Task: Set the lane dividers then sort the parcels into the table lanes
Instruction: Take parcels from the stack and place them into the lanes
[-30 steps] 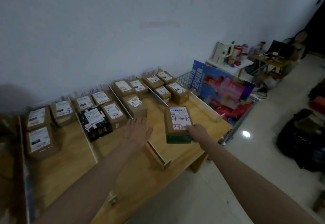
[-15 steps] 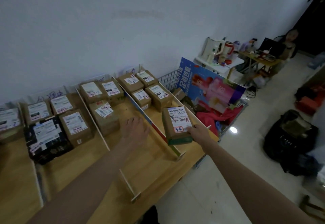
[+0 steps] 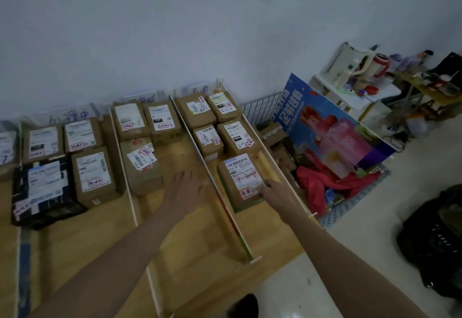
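Head view: right hand (image 3: 273, 194) is pinching the near corner of the parcel (image 3: 241, 180) lying in the rightmost lane at 1 o'clock, left hand (image 3: 186, 187) hovering flat with fingers spread; I'd be sliding it flush behind the row before letting go

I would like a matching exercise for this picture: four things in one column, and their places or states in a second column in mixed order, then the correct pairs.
Things:
1. black parcel
2. parcel with the red scribble
3. left hand
4. blue poster board

Places or states:
A. leaning in the wire basket beside the table
B. rightmost lane, nearest in its lane, with the right hand on its near corner
C. open, over the lane left of the coloured divider
D. lane on the left, beside a brown box

Pairs: 1-D, 2-B, 3-C, 4-A
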### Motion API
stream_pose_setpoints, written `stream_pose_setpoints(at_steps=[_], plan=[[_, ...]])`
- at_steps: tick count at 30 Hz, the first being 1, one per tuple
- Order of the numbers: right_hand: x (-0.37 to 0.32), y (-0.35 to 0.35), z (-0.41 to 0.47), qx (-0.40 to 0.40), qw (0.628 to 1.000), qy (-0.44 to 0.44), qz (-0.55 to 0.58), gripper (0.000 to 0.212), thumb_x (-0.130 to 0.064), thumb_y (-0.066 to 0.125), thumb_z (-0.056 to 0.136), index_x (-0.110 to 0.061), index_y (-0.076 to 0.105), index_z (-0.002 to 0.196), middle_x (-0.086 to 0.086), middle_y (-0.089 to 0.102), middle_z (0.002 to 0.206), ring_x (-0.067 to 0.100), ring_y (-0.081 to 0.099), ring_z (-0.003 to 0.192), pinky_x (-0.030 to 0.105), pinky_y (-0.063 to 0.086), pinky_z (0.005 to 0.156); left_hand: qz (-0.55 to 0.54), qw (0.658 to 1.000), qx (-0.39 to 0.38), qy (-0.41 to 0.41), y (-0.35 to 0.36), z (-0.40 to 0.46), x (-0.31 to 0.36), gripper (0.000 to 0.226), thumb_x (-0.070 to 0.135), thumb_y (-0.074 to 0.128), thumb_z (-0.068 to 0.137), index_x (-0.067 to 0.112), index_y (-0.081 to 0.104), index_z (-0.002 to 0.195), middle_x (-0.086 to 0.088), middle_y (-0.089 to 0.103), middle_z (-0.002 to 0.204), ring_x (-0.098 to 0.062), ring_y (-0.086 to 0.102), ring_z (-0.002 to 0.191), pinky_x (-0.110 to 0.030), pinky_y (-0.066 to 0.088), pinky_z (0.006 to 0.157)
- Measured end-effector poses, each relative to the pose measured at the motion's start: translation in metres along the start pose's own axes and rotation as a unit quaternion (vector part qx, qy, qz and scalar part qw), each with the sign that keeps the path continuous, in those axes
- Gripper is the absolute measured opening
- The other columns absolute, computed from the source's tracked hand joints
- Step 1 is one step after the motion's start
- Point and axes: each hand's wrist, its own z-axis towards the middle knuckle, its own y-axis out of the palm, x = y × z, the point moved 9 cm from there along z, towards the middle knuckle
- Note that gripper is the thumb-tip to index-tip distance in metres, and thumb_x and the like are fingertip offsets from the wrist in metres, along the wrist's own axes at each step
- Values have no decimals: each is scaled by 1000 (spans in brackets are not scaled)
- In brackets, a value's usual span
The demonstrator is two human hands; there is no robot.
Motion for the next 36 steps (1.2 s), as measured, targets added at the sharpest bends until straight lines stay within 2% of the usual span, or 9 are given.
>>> stream_pose_setpoints(at_steps=[3,10,15,18,21,24,28,33,36], plan=[[-8,9,28,-25,999,-18,-16,29,-22,47,98,-13,63,121,4,69,113,23,63,104,45,52,93,18,999,-1,-28,7,7,-7,48,48,32,101,15,57,126,-6,60,127,-24,55,118,-38,40,101],[-19,25,81,-81,993,-78,-45,33,-16,46,101,-4,59,129,10,66,121,25,61,110,32,48,85,34,994,-21,-106,23,9,-13,55,49,29,103,14,43,142,-5,51,140,-21,47,129,-35,33,108],[-15,35,105,-103,989,-101,-23,28,-14,48,101,-4,62,123,10,68,118,24,62,107,30,48,84,14,988,-32,-148,34,12,-4,55,47,30,103,11,45,141,-7,52,140,-25,48,128,-37,32,108],[-11,41,113,-122,987,-103,-5,27,-12,48,100,-3,62,122,9,68,117,25,62,109,33,50,88,1,986,-27,-162,38,16,5,70,53,18,95,9,53,136,-10,59,133,-28,55,122,-40,38,105],[-5,45,121,-130,987,-94,7,27,-10,48,99,-2,63,120,10,67,117,24,62,107,33,51,87,-3,985,-27,-172,42,21,13,64,51,25,97,9,52,136,-10,58,134,-29,54,123,-41,37,106],[1,50,125,-147,986,-73,21,26,-8,47,98,0,61,117,9,65,113,18,59,99,23,47,73,-9,983,-45,-180,49,27,18,55,47,34,102,11,44,143,-7,50,142,-26,45,131,-39,29,111],[13,59,131,-182,981,0,62,22,-9,47,96,-3,58,114,4,64,109,14,60,92,17,43,60,-1,980,-63,-189,57,32,20,57,49,30,103,14,38,147,-5,45,147,-23,41,136,-37,25,115],[29,66,138,-205,973,61,85,26,-11,47,94,-7,56,118,7,66,116,17,61,95,23,44,65,-18,976,-103,-192,83,43,36,61,55,37,99,13,40,144,-6,46,145,-24,43,134,-39,28,115],[32,59,145,-194,977,50,76,27,-10,48,96,-7,55,122,5,65,113,17,60,96,23,43,66,-20,974,-118,-191,101,52,49,54,51,44,98,12,46,135,-6,51,136,-24,49,126,-36,33,110]])
